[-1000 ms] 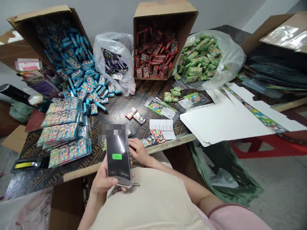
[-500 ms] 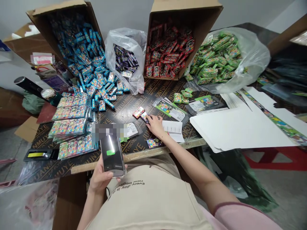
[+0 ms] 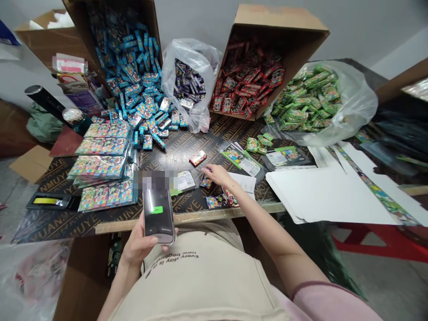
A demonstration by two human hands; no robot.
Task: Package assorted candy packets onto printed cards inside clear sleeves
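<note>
My left hand (image 3: pixel 142 243) is wrapped around the lower part of a smartphone (image 3: pixel 158 216), held upright over the table's front edge. Its dark screen shows a green battery-like mark, and its top is blurred out. My right hand (image 3: pixel 217 174) has its fingers drawn together at a small purple packet (image 3: pixel 205 181), partly covering it. Just beyond lies a small red-and-white packet (image 3: pixel 198 157). Close to my right forearm are another purple packet (image 3: pixel 216 201) and a red one (image 3: pixel 231 199), partly hidden, beside a white printed sheet (image 3: pixel 245 183).
Behind are a box of blue packets (image 3: pixel 135 80), a plastic bag (image 3: pixel 216 58) of purple ones, a carton (image 3: pixel 281 20) of red ones and a bag (image 3: pixel 359 102) of green ones. Stacked wrapped packs (image 3: pixel 103 165) stand left; white card sheets (image 3: pixel 301 194) lie right.
My right hand has moved the purple packet away from the red-and-white one, toward me. The view has shifted a little. My left hand still holds the smartphone.
</note>
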